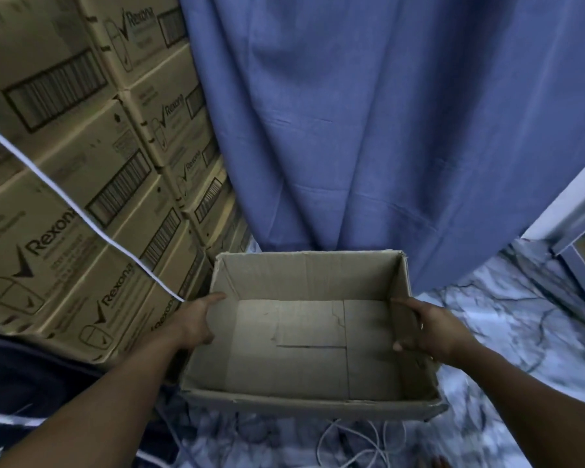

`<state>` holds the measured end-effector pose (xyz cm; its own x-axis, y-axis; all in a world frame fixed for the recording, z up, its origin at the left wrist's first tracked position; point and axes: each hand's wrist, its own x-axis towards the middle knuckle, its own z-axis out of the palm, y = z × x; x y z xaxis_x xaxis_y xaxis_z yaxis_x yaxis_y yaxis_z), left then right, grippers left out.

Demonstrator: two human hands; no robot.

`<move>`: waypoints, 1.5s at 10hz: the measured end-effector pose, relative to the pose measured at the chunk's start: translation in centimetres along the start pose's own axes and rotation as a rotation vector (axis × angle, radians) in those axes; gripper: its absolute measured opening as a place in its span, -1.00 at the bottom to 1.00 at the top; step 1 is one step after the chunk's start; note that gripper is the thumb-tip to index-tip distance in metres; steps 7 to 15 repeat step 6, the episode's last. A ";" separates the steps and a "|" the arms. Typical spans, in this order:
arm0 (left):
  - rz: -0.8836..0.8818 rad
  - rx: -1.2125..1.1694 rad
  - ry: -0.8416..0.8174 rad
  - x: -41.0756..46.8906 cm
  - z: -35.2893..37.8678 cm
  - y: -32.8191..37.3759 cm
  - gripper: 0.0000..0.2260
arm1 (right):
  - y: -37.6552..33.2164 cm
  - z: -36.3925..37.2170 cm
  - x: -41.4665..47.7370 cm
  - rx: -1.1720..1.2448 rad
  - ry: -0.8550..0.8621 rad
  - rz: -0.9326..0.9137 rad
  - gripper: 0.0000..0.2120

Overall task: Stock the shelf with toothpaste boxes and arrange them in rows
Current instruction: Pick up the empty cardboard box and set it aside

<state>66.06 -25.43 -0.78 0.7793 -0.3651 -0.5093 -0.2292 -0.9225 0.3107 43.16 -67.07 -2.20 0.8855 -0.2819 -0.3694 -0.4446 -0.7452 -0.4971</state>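
An open brown cardboard box (304,352) is held above the marbled floor at the centre of the view. Its inside is bare, with no toothpaste boxes in sight. My left hand (196,322) grips the box's left wall, fingers curled over the rim. My right hand (429,332) grips the right wall, thumb inside and fingers outside. No shelf stock is visible in this view.
Stacked brown Rexona cartons (81,184) fill the left side. A blue curtain (385,130) hangs straight ahead. A grey shelf frame (574,238) stands at the right edge. White cables (348,440) lie on the marbled floor (507,332) below the box. A white cord (81,214) crosses the cartons.
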 end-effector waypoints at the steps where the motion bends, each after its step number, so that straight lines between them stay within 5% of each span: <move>1: 0.009 0.020 0.015 0.4 0.0 -0.2 -0.04 | 0.1 0.0 0.3 0.070 0.015 0.010 -0.16; 6: 0.005 -0.031 -0.009 -1.8 -0.4 0.2 0.01 | -1.3 -0.4 -1.8 0.025 -0.065 0.048 0.02; 15: 0.005 -0.031 -0.009 -1.8 -0.4 0.2 0.01 | -1.3 -0.4 -1.8 0.025 -0.065 0.048 0.02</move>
